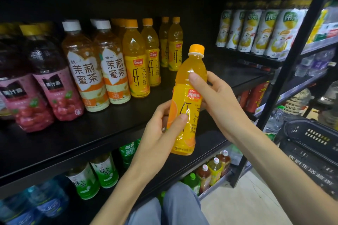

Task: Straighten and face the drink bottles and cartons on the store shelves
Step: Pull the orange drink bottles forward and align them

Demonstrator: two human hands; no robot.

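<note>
I hold an orange juice bottle (pixel 188 97) with an orange cap in front of the black shelf (pixel 76 139), off the board and upright, its label facing me. My left hand (pixel 161 133) grips its lower half, thumb across the label. My right hand (pixel 217 97) grips the upper body from the right, thumb on the front. On the shelf stand matching orange juice bottles (pixel 136 60), two jasmine tea bottles (pixel 86 67) with white caps, and pink-labelled dark juice bottles (pixel 53 80) at the left.
White-and-yellow bottles (pixel 265 31) line a shelf at the upper right. Green tea bottles (pixel 102 171) and blue water bottles (pixel 45 201) fill the shelf below. A black shopping basket (pixel 311 144) sits at the right beside a black upright post (pixel 292 64).
</note>
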